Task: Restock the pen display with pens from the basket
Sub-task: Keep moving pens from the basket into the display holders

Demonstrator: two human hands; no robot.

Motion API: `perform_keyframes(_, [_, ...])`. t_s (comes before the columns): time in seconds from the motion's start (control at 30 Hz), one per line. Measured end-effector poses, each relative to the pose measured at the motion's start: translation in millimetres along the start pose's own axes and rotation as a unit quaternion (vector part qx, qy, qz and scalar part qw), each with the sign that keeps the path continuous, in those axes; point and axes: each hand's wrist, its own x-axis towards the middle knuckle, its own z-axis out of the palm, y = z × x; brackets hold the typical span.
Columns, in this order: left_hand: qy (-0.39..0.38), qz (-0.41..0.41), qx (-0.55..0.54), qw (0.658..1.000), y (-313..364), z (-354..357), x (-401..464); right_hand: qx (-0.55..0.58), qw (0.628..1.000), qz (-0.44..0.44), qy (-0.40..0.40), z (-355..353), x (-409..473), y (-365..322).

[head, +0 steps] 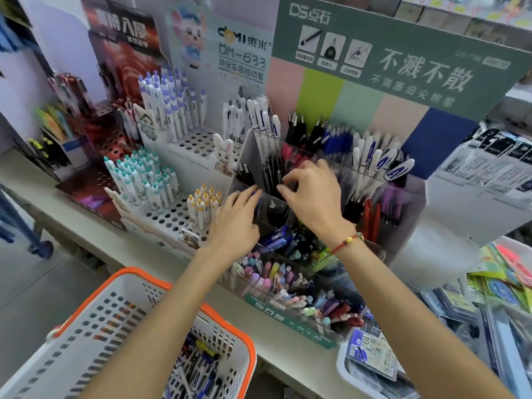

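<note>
Bright even light, blurred warped edges

Left hand [234,223] hides compartment; basket [86,335] cropped.

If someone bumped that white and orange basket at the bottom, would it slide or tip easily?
Probably it would slide easily: the basket looks like thin perforated plastic, so likely light. Only a few pens lie in one corner, adding little weight. Tipping seems less likely, since it is wide and low, though what it rests on is out of view.
</note>
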Motion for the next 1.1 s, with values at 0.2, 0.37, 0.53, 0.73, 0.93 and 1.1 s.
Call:
perform_keyframes(0.2, [-0.019, 0.012, 0.036, 0.999, -5, -2, 0, -0.163, 0.984, -0.051, -0.044, 6, 11, -7])
perform_keyframes(0.37, [0.03, -0.007, -0.024, 0.999, -7, -13, -16, -0.065, 0.997, -0.033, 0.036, 0, -11, -8])
perform_keyframes(0.53, [0.084, -0.086, -0.105, 0.987, -32, -18, -67, 0.069, 0.994, -0.059, 0.066, 8, -54, -34])
perform_keyframes(0.73, [0.065, -0.198, -0.125, 0.97, -80, -2, -128, 0.211, 0.963, -0.045, -0.161, 46, -94, -87])
perform_keyframes(0.93, [0.055, -0.309, -0.126, 0.941, -123, 17, -192, 0.214, 0.918, -0.076, -0.326, 99, -133, -137])
perform_keyframes(1.1, [0.02, -0.413, -0.132, 0.901, -161, 51, -250, 0.177, 0.869, -0.135, -0.442, 152, -177, -163])
